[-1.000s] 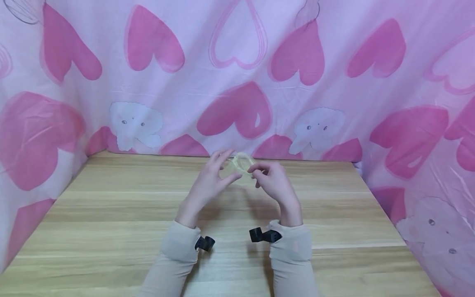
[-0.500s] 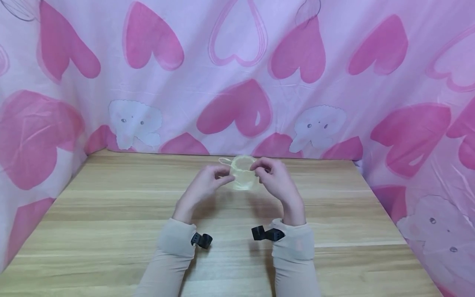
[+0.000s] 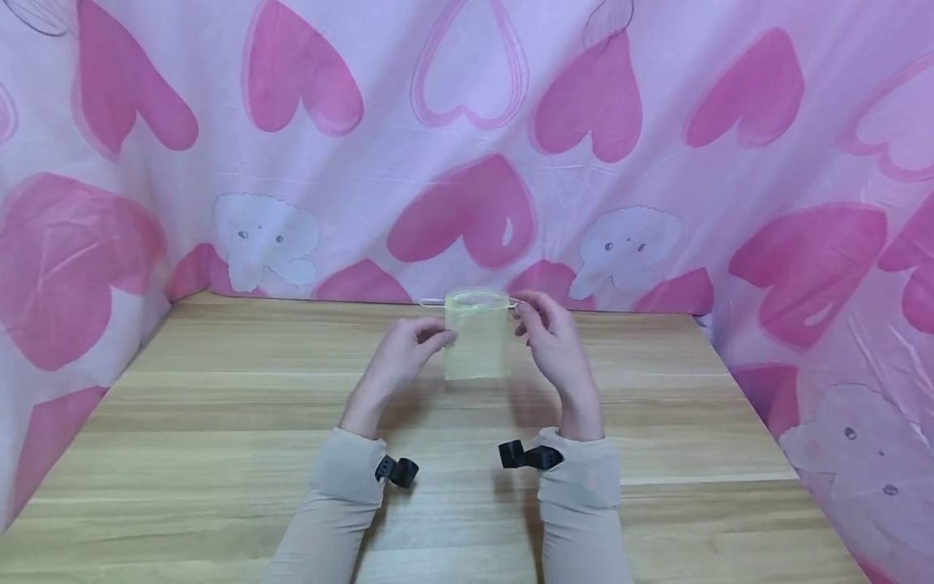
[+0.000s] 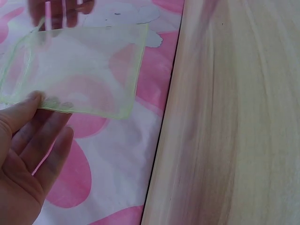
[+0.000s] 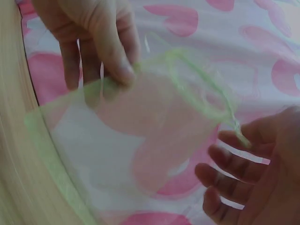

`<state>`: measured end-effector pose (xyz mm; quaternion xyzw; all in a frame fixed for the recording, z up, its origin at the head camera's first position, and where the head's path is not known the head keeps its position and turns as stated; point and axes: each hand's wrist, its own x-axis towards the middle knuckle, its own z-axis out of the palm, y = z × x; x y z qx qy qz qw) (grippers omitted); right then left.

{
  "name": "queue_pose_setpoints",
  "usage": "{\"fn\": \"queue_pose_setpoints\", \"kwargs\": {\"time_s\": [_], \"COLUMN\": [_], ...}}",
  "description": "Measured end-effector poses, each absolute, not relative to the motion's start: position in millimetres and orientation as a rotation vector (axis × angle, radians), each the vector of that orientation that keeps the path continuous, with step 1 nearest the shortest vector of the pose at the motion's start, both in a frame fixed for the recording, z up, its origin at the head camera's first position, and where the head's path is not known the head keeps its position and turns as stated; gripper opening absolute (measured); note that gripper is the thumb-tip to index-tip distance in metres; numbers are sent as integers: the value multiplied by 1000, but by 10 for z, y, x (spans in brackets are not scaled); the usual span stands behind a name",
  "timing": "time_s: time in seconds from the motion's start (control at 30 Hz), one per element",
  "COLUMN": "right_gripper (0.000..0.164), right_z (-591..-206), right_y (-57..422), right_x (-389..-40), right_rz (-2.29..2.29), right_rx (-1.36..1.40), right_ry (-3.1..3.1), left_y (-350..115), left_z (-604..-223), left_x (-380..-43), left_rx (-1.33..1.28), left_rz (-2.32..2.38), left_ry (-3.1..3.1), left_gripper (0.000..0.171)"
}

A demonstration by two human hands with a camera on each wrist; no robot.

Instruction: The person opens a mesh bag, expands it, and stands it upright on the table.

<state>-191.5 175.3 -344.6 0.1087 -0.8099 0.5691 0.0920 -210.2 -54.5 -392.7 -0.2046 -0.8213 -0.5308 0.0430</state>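
Head view: holding a bag [image 3: 477,349] upright, mouth up, over the far part of the worktop [image 3: 219,454], with its left edge pinched in the left hand [image 3: 397,353] and its cord [image 3: 514,303] nipped in the fingers of the right hand [image 3: 560,345]. Probably best to keep both grips light, the cord straight and the rim level.

Left wrist: showing pale yellow-green, sheer and flat, squared at the base, with hearts on the curtain [image 4: 112,173] visible through; likely to crease under a hard pinch.

Right wrist, slightly blurred: showing a rounded, open mouth, with the cord running from rim to right fingers. Wise to tug gently.
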Motion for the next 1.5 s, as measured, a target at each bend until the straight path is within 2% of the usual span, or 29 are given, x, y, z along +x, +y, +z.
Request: {"fn": "queue_pose_setpoints", "kwargs": {"time_s": [0.17,0.37,0.6,1.0,1.2,1.5], "right_gripper": [29,24,20,20,21,22], "right_z": [-3493,-3538,-3559,-3528,-3515,-3525], "right_y": [1806,1792,1748,1734,1717,1710], "right_x": [-1912,-1923,-1941,-1961,-1941,-1936], "right_rz": [1615,1508,1605,1784,1830,1929], "right_rx": [330,470,484,296,274,243], "right_ry": [-2566,-2712,-2650,-2524,-2456,-2450], "left_y": [-567,-575,-588,-623,-624,-630], "left_z": [-3915,-3898,-3895,-3878,-3853,-3860], "left_x": [-2097,-2107,-2109,-2107,-2077,-2079], "left_rx": [-591,-589,-556,-625,-648,-622], "left_rz": [-1662,-1713,-1825,-2087,-2077,-2029], "left_ry": [-2517,-2490,-2425,-2248,-2313,-2302], "left_gripper": [14,15,23,57,51,29]}}
